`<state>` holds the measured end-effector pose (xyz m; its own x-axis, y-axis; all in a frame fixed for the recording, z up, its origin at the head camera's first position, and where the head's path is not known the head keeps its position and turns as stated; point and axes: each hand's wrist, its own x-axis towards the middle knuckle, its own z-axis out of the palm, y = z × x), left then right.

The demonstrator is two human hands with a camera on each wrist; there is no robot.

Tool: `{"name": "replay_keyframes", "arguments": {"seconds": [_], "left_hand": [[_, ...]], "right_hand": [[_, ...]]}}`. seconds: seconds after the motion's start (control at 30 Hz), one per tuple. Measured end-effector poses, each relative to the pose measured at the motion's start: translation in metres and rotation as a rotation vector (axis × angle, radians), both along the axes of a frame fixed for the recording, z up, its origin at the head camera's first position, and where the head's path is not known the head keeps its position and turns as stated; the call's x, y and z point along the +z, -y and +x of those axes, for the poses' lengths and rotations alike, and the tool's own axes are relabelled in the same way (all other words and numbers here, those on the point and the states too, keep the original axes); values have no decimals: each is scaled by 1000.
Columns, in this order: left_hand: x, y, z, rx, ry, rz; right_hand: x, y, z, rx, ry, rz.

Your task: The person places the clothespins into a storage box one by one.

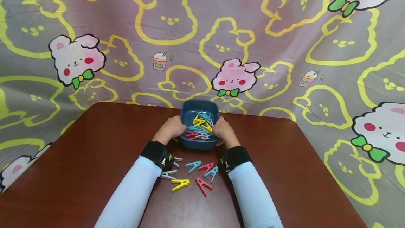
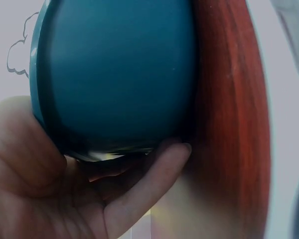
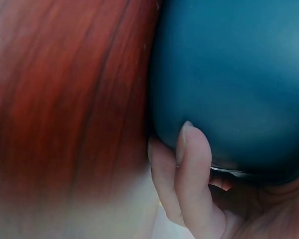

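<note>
A dark blue plastic bin [image 1: 197,144] holds several clothespins [image 1: 198,128] in yellow, light blue, red and white. On its left side my left hand [image 1: 171,129] grips it, thumb at the rim and fingers against the outer wall. My right hand [image 1: 224,131] grips the opposite side the same way. The left wrist view shows the bin's wall [image 2: 119,74] with the left fingers [image 2: 149,189] curled by its lower edge. In the right wrist view, fingers [image 3: 194,169] press on the bin's outside, close by the tabletop.
Between the forearms, loose clothespins lie on the brown wooden table [image 1: 104,157], among them a yellow clothespin [image 1: 180,184], a red clothespin [image 1: 203,186] and a blue clothespin [image 1: 193,165]. A patterned cloth [image 1: 180,59] hangs behind the table's far edge, near the bin.
</note>
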<state>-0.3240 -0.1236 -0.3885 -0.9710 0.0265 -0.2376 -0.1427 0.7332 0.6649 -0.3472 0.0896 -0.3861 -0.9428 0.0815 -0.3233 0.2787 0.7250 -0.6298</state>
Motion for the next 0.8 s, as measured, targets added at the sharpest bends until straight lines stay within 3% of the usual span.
{"name": "replay_keyframes", "arguments": {"seconds": [0.17,0.23,0.37,0.47,0.57,0.7,0.8], "left_hand": [[6,5,-2,-21,21,-32],[13,11,2,-53,23,-104],[29,34,15,-156,-67,-253],[37,55,33,-252,-188,-318],[41,73,58,-382,-239,-379],[40,85,92,-550,-196,-404],[35,87,110,-611,-154,-379]], "right_hand": [[0,2,-5,5,-8,-6],[1,3,-7,8,-6,-4],[2,1,-9,1,9,4],[2,0,-9,-11,23,6],[-4,-2,-14,-11,35,14],[-4,0,-11,-9,44,20],[1,3,-5,-14,34,18]]}}
